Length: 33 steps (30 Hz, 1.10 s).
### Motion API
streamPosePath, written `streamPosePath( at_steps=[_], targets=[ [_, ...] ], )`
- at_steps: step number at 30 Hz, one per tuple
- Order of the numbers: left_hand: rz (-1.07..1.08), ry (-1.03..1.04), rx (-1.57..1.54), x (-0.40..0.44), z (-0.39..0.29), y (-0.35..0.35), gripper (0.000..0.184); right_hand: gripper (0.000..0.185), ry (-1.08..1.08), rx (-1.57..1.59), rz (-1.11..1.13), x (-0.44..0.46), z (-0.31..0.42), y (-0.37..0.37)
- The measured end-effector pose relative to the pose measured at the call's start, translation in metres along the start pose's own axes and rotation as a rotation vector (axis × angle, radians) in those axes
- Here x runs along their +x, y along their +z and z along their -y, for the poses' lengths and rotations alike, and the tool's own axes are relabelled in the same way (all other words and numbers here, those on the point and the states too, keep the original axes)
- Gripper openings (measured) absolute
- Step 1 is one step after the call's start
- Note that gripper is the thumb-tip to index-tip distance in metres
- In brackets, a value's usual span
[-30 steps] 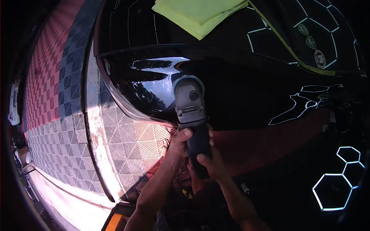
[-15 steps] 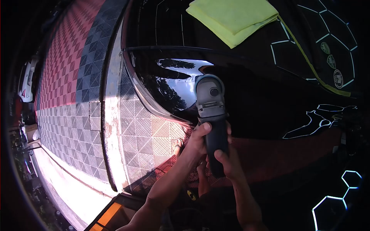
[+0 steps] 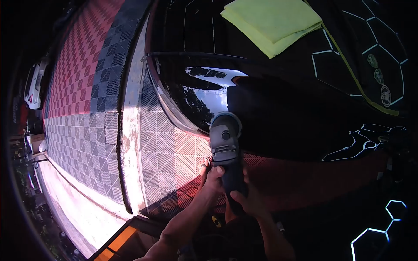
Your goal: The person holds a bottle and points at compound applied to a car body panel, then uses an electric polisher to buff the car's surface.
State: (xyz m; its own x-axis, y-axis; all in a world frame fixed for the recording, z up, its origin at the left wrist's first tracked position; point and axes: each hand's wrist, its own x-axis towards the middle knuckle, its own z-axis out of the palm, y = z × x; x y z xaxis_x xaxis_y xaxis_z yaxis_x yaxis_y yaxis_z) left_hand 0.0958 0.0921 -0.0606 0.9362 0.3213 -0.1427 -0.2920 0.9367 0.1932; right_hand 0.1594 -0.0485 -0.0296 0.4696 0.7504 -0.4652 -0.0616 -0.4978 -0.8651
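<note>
A black and grey car polisher is held in both hands, its round head over the edge of a glossy black car panel. My left hand wraps the front of the dark grip, thumb on top, just behind the grey head. Further back on the same grip, my right hand is closed with its thumb along the upper side. The pad beneath the head is mostly hidden, so contact with the paint cannot be made out. Sky and trees reflect in the panel left of the tool.
A folded yellow-green cloth lies on the car's upper surface, near a strip of yellow tape. Red and grey floor tiles spread to the left. An orange and black box stands at lower left, and a white car sits far left.
The polisher and both hands have moved down and slightly left, toward my body and the panel's near edge. The whole view has shifted slightly right. Both hands keep their hold.
</note>
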Motion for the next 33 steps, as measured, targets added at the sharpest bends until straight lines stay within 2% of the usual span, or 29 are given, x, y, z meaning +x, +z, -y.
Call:
streamPosePath(
  at_steps=[2,4,6,8,9,12,14,16,20,21,26,29,30,32,33],
  targets=[
    [-0.004,0.073,0.071,0.004,-0.004,0.002,0.075,0.071,0.169,0.272,0.172,0.007,0.023,-0.005],
    [0.014,0.036,0.082,0.02,-0.009,0.014,0.072,0.071,0.134,0.252,0.072,0.011,0.022,-0.002],
    [0.059,-0.009,0.026,0.035,-0.003,0.02,0.077,0.071,0.085,0.231,0.014,0.014,0.023,-0.016],
    [-0.004,-0.006,0.151,0.049,0.004,0.04,0.082,0.077,0.037,0.428,0.026,0.012,0.029,-0.032],
    [0.006,-0.019,0.126,0.056,0.014,0.045,0.083,0.077,0.038,0.429,0.006,0.009,0.024,-0.039],
    [0.153,-0.158,0.121,0.076,0.035,0.048,0.081,0.07,0.039,0.449,-0.02,-0.002,0.008,-0.069],
    [0.138,-0.175,0.148,0.087,0.055,0.055,0.074,0.065,0.15,0.493,-0.031,-0.011,0.008,-0.088],
    [0.108,-0.21,0.23,0.096,0.075,0.065,0.084,0.064,0.127,0.547,-0.071,-0.021,0.011,-0.105],
    [0.116,-0.311,0.247,0.108,0.108,0.082,0.076,0.065,0.069,0.669,-0.149,-0.042,-0.001,-0.126],
    [0.057,-0.325,0.232,0.108,0.114,0.094,0.057,0.068,0.017,0.654,-0.244,-0.045,-0.013,-0.124],
    [0.002,-0.403,0.352,0.111,0.127,0.103,0.058,0.073,0.024,0.786,-0.2,-0.056,-0.008,-0.137],
    [0.043,-0.286,0.202,0.098,0.119,0.078,0.069,0.076,0.1,0.551,-0.205,-0.048,-0.015,-0.127],
    [0.062,-0.235,0.158,0.093,0.111,0.076,0.074,0.076,0.105,0.559,-0.222,-0.042,-0.018,-0.114],
    [0.115,-0.14,0.115,0.086,0.098,0.06,0.077,0.072,-0.085,0.216,-0.383,-0.026,-0.019,-0.094],
    [0.117,-0.152,0.116,0.088,0.102,0.06,0.077,0.072,-0.082,0.221,-0.393,-0.028,-0.016,-0.098]
  ],
)
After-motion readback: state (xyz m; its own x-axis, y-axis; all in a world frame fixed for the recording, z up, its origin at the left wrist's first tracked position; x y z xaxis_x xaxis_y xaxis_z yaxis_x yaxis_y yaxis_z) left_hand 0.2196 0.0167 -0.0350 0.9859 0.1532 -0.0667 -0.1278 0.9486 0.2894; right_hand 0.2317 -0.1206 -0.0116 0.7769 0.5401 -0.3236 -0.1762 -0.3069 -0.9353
